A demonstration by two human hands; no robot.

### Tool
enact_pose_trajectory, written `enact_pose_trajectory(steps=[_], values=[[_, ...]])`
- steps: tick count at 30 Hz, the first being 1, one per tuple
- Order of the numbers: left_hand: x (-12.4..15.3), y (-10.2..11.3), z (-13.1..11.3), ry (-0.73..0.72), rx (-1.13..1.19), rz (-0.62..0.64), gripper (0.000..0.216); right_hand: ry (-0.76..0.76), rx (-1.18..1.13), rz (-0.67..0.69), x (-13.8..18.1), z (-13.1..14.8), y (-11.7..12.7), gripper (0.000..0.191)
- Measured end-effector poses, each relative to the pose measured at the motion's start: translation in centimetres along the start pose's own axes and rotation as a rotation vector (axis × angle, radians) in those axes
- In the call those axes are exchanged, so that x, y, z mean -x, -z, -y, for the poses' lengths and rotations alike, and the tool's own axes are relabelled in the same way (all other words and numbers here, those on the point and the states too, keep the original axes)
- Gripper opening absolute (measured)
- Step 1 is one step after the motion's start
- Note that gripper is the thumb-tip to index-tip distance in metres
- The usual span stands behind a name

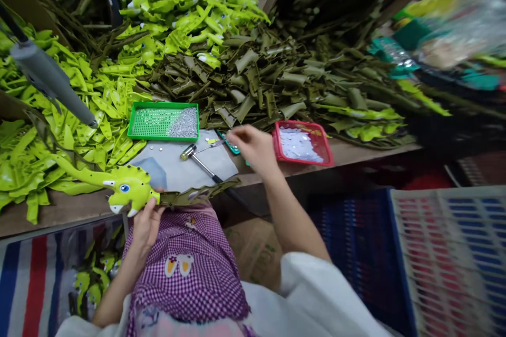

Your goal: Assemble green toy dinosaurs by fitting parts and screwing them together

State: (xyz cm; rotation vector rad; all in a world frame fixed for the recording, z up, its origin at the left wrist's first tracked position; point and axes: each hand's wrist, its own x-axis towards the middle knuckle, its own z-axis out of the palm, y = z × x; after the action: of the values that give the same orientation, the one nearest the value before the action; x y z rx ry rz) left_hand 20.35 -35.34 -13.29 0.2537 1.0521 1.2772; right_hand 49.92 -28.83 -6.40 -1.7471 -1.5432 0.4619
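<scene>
My left hand grips a lime-green plastic dinosaur-head toy at its neck. The toy has a blue eye, white horn tips and a long olive-brown piece extending to the right. Over the worktop, my right hand is closed, its thumb and fingertips together beside a small teal item. Whatever those fingers hold, if anything, cannot be made out. A small hammer with a yellowish head lies on a pale sheet between my hands, next to a thin blade-like tool.
A green perforated tray holds small silvery parts. On the right, a red basket contains white pieces. Lime-green parts and olive-brown parts are heaped behind. A grey power driver hangs at left; a slatted crate stands at right.
</scene>
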Motion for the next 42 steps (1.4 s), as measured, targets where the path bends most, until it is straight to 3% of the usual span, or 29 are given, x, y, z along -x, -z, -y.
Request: enact_pose_trajectory(steps=[3, 5, 9, 15, 17, 19, 21, 22, 25, 27, 28, 31, 33, 36, 40, 42], values=[[-0.3, 0.3, 0.7, 0.018, 0.014, -0.024, 0.037, -0.021, 0.183, -0.089, -6.1, -3.7, -3.2, 0.022], [-0.5, 0.6, 0.8, 0.018, 0.014, -0.047, 0.038, -0.002, 0.372, -0.053, -7.9, -5.3, -4.7, 0.026], [-0.9, 1.1, 0.6, 0.014, 0.013, -0.1, 0.037, 0.05, 0.605, 0.037, -7.8, -7.0, -5.4, 0.021], [-1.1, 1.0, 0.7, 0.032, 0.016, -0.131, 0.037, 0.078, 0.513, -0.015, -8.4, -8.7, -3.9, 0.023], [-1.1, 1.0, 1.0, 0.021, 0.03, -0.133, 0.037, 0.101, 0.416, -0.053, -8.1, -8.1, -3.1, 0.023], [-1.1, 0.9, 1.2, 0.013, 0.05, -0.138, 0.037, 0.085, 0.258, -0.185, -6.7, -6.4, -2.9, 0.025], [-1.0, 0.9, 1.5, 0.006, 0.067, -0.136, 0.036, 0.036, 0.04, -0.253, -4.1, -3.9, -4.0, 0.031], [-1.0, 0.9, 1.6, 0.001, 0.072, -0.132, 0.036, 0.022, -0.089, -0.165, -2.6, -2.6, -5.1, 0.034], [-1.0, 0.7, 1.7, -0.015, 0.072, -0.124, 0.036, 0.005, -0.332, 0.311, 1.7, 0.9, -9.8, 0.037], [-0.9, 0.6, 1.7, -0.009, 0.068, -0.125, 0.037, 0.048, -0.208, 0.425, 3.3, 2.2, -12.5, 0.029], [-0.9, 0.6, 1.6, 0.0, 0.067, -0.125, 0.037, 0.099, -0.093, 0.416, 3.7, 2.6, -13.3, 0.028], [-0.8, 0.6, 1.6, 0.017, 0.073, -0.111, 0.037, 0.325, 0.214, 0.374, 3.8, 2.9, -14.1, 0.033], [-0.8, 0.7, 1.6, 0.013, 0.082, -0.103, 0.036, 0.44, 0.289, 0.443, 3.3, 2.8, -14.1, 0.038], [-0.8, 0.9, 1.7, 0.023, 0.097, -0.088, 0.033, 0.497, 0.289, 0.521, 2.4, 2.4, -14.2, 0.033], [-0.7, 1.4, 1.7, 0.048, 0.139, -0.059, 0.033, 0.525, 0.097, 0.421, 2.7, 3.1, -13.5, 0.029], [-0.7, 1.6, 1.7, 0.04, 0.176, -0.044, 0.033, 0.632, 0.024, 0.429, 3.7, 4.3, -13.1, 0.029]])
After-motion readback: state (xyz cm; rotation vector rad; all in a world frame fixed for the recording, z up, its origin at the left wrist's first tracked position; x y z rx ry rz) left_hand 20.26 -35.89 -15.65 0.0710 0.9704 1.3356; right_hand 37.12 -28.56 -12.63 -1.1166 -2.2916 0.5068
